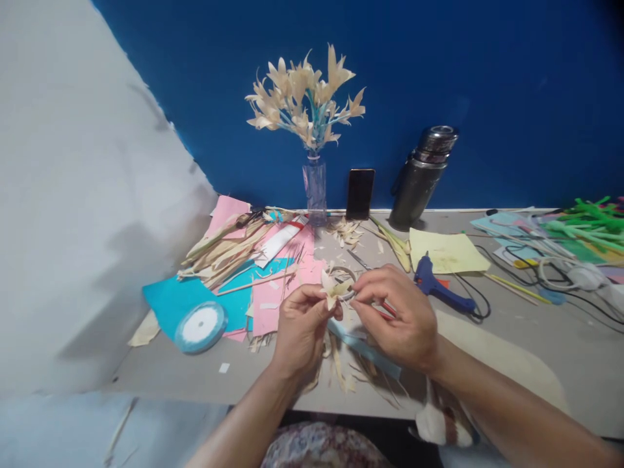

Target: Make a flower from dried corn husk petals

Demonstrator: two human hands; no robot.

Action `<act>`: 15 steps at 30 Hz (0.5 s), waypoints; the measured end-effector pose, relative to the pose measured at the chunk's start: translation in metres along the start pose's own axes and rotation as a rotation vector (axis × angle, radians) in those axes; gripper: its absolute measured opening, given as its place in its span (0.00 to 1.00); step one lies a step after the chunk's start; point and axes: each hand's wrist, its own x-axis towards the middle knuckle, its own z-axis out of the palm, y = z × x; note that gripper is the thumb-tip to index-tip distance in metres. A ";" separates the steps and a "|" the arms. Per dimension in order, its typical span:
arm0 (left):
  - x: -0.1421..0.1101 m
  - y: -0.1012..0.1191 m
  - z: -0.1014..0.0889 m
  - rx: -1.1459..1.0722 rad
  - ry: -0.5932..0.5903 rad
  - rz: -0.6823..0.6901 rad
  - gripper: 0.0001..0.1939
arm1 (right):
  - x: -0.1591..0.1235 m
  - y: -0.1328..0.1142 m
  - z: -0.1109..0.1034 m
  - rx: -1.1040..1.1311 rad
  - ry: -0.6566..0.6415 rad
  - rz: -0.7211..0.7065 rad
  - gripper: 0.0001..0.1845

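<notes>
My left hand (305, 325) pinches a pale husk flower (334, 288) between thumb and fingertips, its pointed petals spread upward. Close to its right side, my right hand (397, 315) is closed with thumb and forefinger together; what it holds, if anything, is too small to make out. Behind the flower lies a roll of tape (347, 273), partly covered. Scissors (358, 259) rest under my right hand, blades showing beyond the fingers and a red handle below. Husk scraps (336, 364) and a light blue strip (365, 348) lie beneath my hands.
A bottle vase (316, 188) of husk flowers, a phone (361, 194) and a thermos (422, 179) stand along the wall. On the right are a blue glue gun (439, 289), cables and green pipe cleaners (589, 224). A ribbon spool (201, 327), coloured paper and dried husks (229, 250) lie left.
</notes>
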 end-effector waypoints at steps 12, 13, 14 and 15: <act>-0.002 -0.007 0.002 -0.009 0.061 0.018 0.14 | -0.004 -0.003 0.009 -0.026 -0.040 0.077 0.06; -0.002 -0.007 0.002 -0.006 0.054 0.025 0.13 | -0.004 -0.003 0.009 -0.016 -0.031 0.081 0.06; -0.003 -0.007 0.002 -0.004 0.047 0.027 0.13 | -0.005 -0.003 0.010 -0.006 -0.021 0.081 0.07; -0.003 -0.007 0.003 -0.008 0.043 0.027 0.13 | -0.005 -0.003 0.010 0.004 -0.015 0.074 0.08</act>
